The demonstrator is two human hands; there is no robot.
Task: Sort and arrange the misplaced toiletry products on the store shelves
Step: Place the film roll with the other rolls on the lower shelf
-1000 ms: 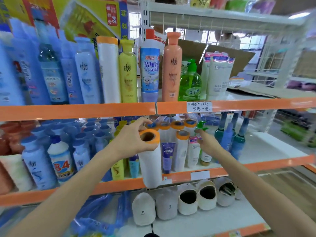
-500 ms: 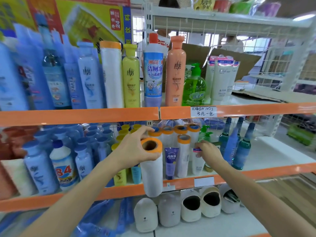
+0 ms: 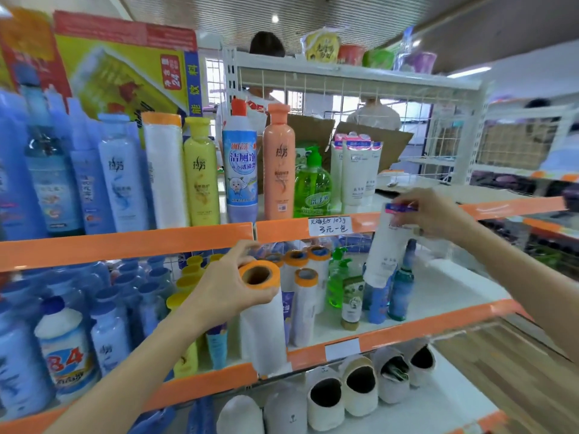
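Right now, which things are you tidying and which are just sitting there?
In hand:
left hand grips the orange-capped white roll
right hand lifts the white tube

Just sitting:
green pump bottle
slippers
price label

My left hand [image 3: 228, 292] grips a white roll [image 3: 261, 321] with an orange rim around a brown core. At three o'clock from it, my right hand [image 3: 435, 214] holds a white tube [image 3: 387, 249] with a pink-and-blue end. The shelf edges [image 3: 125, 242] are orange. Up at twelve o'clock stand a yellow bottle [image 3: 200, 180], a blue-and-white bottle with a red cap [image 3: 239, 164], a peach bottle [image 3: 279, 164] and a green pump bottle [image 3: 311, 186]. At nine o'clock, pale blue bottles [image 3: 109, 333] crowd together.
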